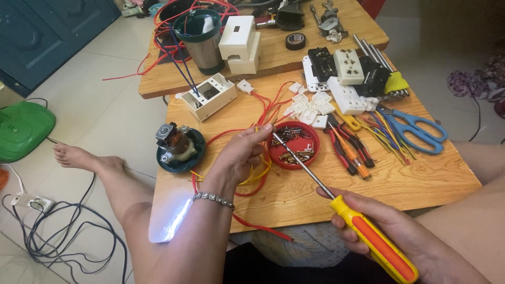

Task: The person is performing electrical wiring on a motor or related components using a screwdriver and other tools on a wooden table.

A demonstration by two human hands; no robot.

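A low wooden table (421,184) stands on a pale tiled floor, crowded with electrical parts; the head view looks down over it. The left hand (239,152) hovers above the table's middle, fingers pinched together at the tip of a screwdriver (336,202); whatever small piece it pinches is hidden by the fingertips. The right hand (400,231) is closed around the screwdriver's yellow-and-orange handle at the near edge, the handle's end cut off by the frame. Its metal shaft slants over a red dish (294,146) of tiny screws, too small to tell apart. Red wires (258,108) loop under the left hand. Blue scissors (421,131) lie to the right.
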